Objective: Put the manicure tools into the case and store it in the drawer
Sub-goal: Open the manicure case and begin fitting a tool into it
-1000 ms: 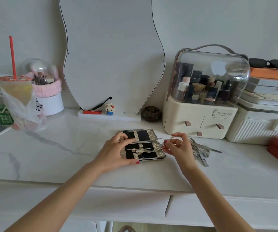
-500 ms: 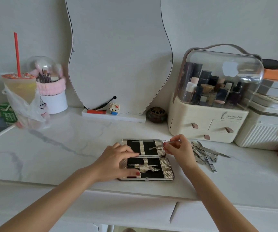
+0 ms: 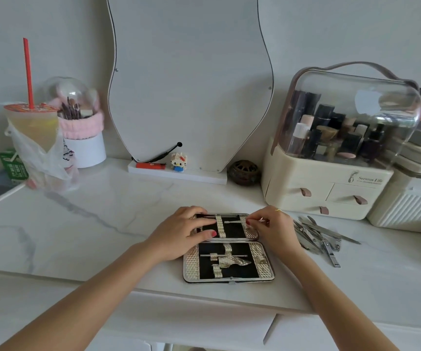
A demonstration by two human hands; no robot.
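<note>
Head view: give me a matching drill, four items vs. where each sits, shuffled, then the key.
Items:
1. manicure case
2. loose manicure tools
3. left hand
4. iced drink cup

Places:
A. heaped on the counter, right of the case
B. far left of the counter, in a plastic bag
C. open flat at the counter's front edge
D. resting on the case's upper half

Pairs: 1-C, 2-A, 3-D, 4-B
</note>
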